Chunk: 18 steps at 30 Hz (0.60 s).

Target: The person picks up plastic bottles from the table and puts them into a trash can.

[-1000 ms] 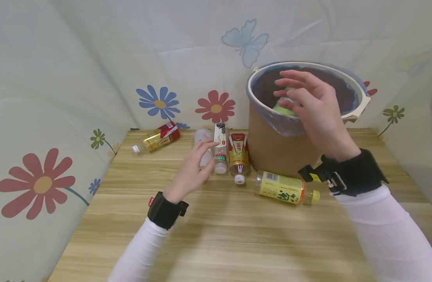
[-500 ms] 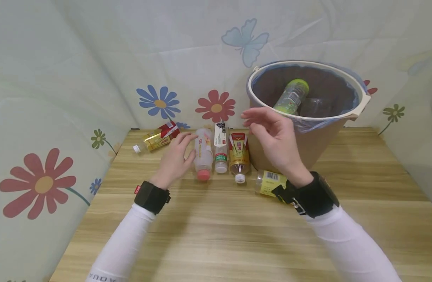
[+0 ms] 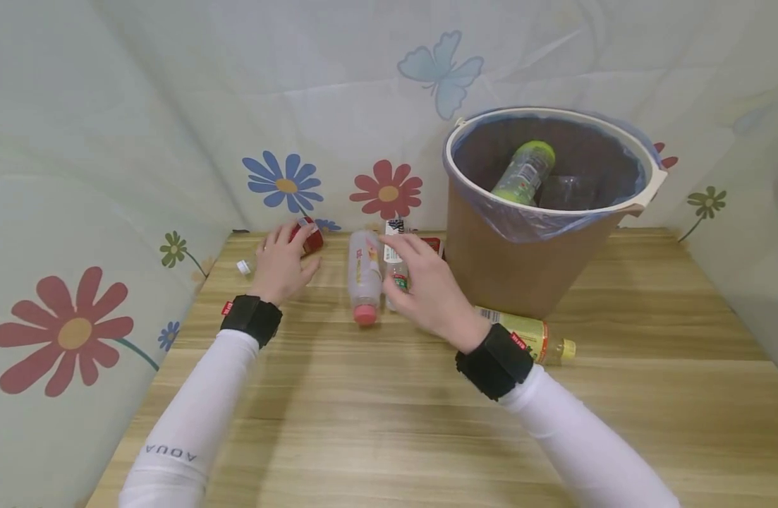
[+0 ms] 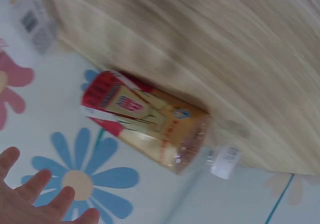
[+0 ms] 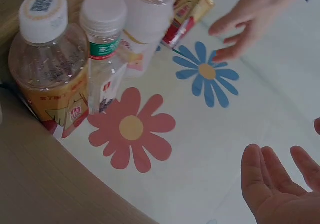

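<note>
My left hand (image 3: 281,267), fingers spread, hovers over a red-and-gold drink bottle (image 4: 145,121) lying at the back left. In the left wrist view its fingertips stay apart from that bottle. My right hand (image 3: 429,293) reaches over a clear bottle with a green neck band (image 5: 104,48) and a gold-labelled bottle with a white cap (image 5: 50,78), hiding much of both in the head view. Its fingers are extended, and the right wrist view shows nothing held. Between the hands lies a pink-capped frosted bottle (image 3: 365,271).
A brown bin (image 3: 509,264) with a blue liner stands at the back right. Inside it are a green-ended bottle (image 3: 525,173) and a clear plastic item (image 3: 568,192). A yellow-labelled bottle (image 3: 535,337) lies in front of the bin. A flowered curtain (image 3: 338,85) backs the table.
My right hand has come down leftward from over the bin to the row of bottles. My left hand has moved left from the pink-capped bottle to over the red-and-gold one.
</note>
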Each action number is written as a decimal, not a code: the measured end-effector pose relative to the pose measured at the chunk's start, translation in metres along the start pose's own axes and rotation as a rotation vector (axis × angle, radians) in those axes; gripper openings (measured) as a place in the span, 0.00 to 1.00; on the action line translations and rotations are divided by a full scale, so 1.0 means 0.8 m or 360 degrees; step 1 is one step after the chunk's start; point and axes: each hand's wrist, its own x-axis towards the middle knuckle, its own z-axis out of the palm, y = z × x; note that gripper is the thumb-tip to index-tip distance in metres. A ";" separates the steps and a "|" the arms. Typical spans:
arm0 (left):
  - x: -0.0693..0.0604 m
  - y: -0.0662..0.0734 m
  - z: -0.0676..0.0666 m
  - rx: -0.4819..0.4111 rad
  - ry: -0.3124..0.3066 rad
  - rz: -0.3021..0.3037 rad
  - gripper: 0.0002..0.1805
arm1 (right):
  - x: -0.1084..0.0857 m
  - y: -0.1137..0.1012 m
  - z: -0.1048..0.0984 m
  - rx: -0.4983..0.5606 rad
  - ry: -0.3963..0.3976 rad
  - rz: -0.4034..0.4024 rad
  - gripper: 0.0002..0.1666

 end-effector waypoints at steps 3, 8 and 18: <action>0.011 -0.014 0.005 0.0040 -0.0069 -0.0059 0.38 | -0.001 0.002 0.010 -0.0118 -0.0060 -0.0039 0.32; 0.023 -0.036 0.012 0.0120 -0.0216 -0.0171 0.43 | -0.005 0.002 0.019 -0.0210 -0.0127 -0.0061 0.33; 0.022 -0.078 0.045 0.0116 -0.0405 -0.0341 0.45 | -0.011 0.004 0.023 -0.0222 -0.0196 -0.0049 0.31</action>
